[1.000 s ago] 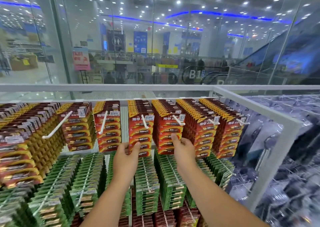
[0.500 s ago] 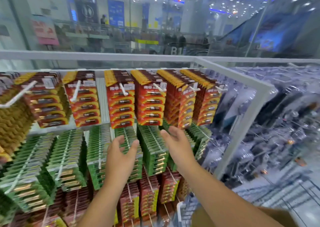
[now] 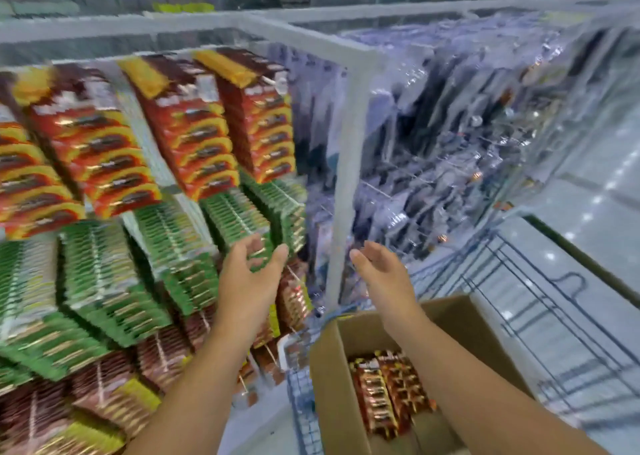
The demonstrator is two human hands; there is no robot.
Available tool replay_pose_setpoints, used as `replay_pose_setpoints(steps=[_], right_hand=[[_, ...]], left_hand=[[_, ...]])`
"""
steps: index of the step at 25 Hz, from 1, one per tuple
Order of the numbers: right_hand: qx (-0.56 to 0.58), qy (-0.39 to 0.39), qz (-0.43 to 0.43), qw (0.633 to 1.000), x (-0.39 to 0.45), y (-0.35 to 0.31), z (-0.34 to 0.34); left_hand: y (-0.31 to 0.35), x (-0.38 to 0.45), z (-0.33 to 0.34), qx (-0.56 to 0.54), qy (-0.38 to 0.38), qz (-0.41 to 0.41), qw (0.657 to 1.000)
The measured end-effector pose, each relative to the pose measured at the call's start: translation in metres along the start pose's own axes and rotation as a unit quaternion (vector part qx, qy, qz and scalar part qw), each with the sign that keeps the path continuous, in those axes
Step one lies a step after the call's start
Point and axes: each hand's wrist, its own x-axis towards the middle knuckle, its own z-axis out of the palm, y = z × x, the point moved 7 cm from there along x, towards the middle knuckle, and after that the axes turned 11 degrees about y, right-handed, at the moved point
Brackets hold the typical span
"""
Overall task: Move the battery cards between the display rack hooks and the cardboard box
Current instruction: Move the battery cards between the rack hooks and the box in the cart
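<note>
The view is blurred by motion. Red and orange battery cards (image 3: 194, 135) hang in the top row of the display rack (image 3: 349, 115), green battery cards (image 3: 166, 246) in the row below, dark red ones lower down. A cardboard box (image 3: 329, 368) stands at the lower right with a pile of red battery cards (image 3: 388, 392) lying inside. My left hand (image 3: 249, 281) hovers with relaxed fingers in front of the green cards and holds nothing. My right hand (image 3: 381, 274) is empty too, fingers loose, above the box and beside the rack's white post.
Clear-wrapped goods (image 3: 467, 149) hang on the rack's right side. A blue wire cart (image 3: 519, 298) carries the box. Pale tiled floor (image 3: 595, 212) lies to the right.
The view swung down and right, bringing the box into sight. Both hands dropped from the red cards past the green row and drifted right, still empty.
</note>
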Motion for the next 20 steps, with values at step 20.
replay_pose_setpoints(steps=[20], right_hand=[[-0.135, 0.145, 0.349, 0.916, 0.135, 0.392, -0.231]], left_hand=[[-0.308, -0.191, 0.398, 0.244, -0.161, -0.248, 0.924]])
